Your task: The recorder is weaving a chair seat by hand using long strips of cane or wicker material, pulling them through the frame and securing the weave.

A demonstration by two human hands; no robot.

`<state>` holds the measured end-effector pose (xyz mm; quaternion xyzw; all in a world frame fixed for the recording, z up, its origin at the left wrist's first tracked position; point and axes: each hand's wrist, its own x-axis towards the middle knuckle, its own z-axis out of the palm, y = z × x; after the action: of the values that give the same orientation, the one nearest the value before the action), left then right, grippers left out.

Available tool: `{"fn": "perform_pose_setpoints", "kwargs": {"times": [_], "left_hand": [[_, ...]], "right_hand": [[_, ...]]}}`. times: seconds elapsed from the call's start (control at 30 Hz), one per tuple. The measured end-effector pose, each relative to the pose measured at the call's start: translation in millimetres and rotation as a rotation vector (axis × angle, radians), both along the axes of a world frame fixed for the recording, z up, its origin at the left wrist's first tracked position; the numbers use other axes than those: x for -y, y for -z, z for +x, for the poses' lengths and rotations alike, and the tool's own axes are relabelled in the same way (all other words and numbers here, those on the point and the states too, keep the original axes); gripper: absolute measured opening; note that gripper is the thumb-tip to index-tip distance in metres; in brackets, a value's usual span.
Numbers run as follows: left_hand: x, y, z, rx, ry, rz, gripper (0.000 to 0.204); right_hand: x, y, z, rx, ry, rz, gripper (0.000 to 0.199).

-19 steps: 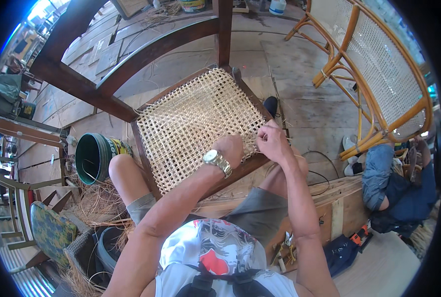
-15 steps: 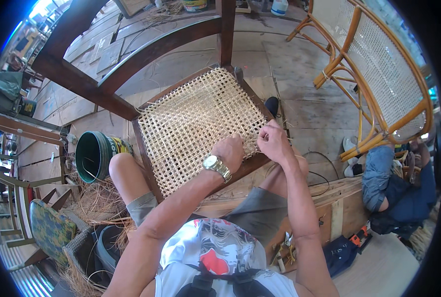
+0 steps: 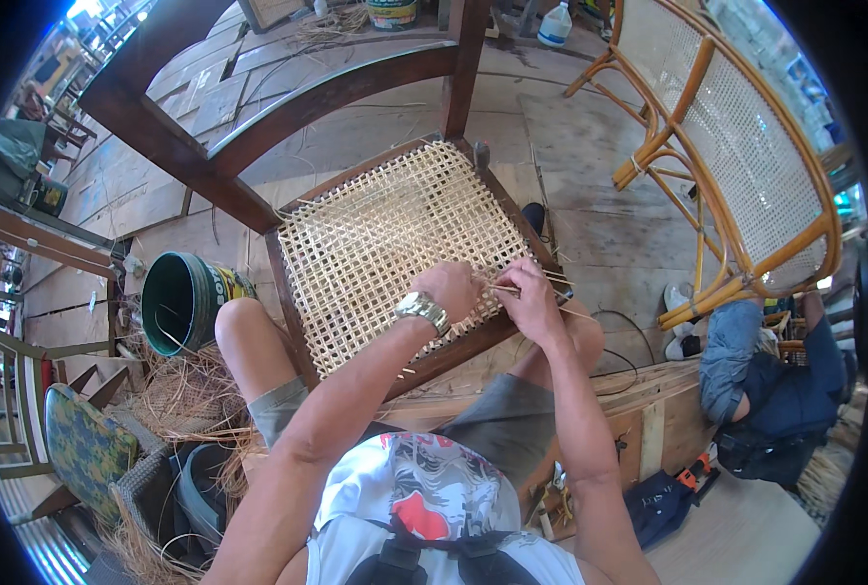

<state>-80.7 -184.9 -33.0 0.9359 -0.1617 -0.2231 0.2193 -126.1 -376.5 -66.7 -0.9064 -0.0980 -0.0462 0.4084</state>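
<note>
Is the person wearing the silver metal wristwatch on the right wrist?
No: the silver metal wristwatch circles the wrist of the left hand, over the pale woven cane seat.

Wooden floor (image 3: 585,219), rattan furniture (image 3: 746,136), bright light (image 3: 79,16)

Over the far and left parts of the woven seat (image 3: 356,234), a hand could pass freely, and also beneath the curved rail (image 3: 332,95) of the dark chair back; the rail and its two posts bar the way higher up. Near the right edge, the left hand (image 3: 452,291) and right hand (image 3: 530,300) crowd the weave, with loose strands (image 3: 558,281) jutting rightward. A green bucket (image 3: 175,304) blocks space beside the left knee (image 3: 245,330). A wide gap separates the seat from the rattan chair (image 3: 746,252).
</note>
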Motion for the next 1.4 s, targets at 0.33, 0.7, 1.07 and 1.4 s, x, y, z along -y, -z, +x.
{"fn": "perform_pose_setpoints", "kwargs": {"times": [0.33,0.7,1.07,1.4], "left_hand": [[-126.8,-67.8,-3.6,0.228,-0.499,-0.065,0.040],[-65.2,28.5,-9.9,0.424,0.096,-0.373,0.023],[-264.6,-36.3,31.5,0.568,-0.327,-0.232,0.023],[-291.9,1.3,42.8,0.620,-0.521,-0.048,0.030]], "right_hand": [[-39.8,-16.0,-11.9,0.069,0.076,-0.048,0.020],[-74.3,-7.0,5.7,0.055,-0.081,0.002,0.009],[-289.7,-37.4,94.2,0.108,-0.182,0.069,0.006],[-120.6,-45.0,51.2,-0.310,-0.224,-0.173,0.016]]}}
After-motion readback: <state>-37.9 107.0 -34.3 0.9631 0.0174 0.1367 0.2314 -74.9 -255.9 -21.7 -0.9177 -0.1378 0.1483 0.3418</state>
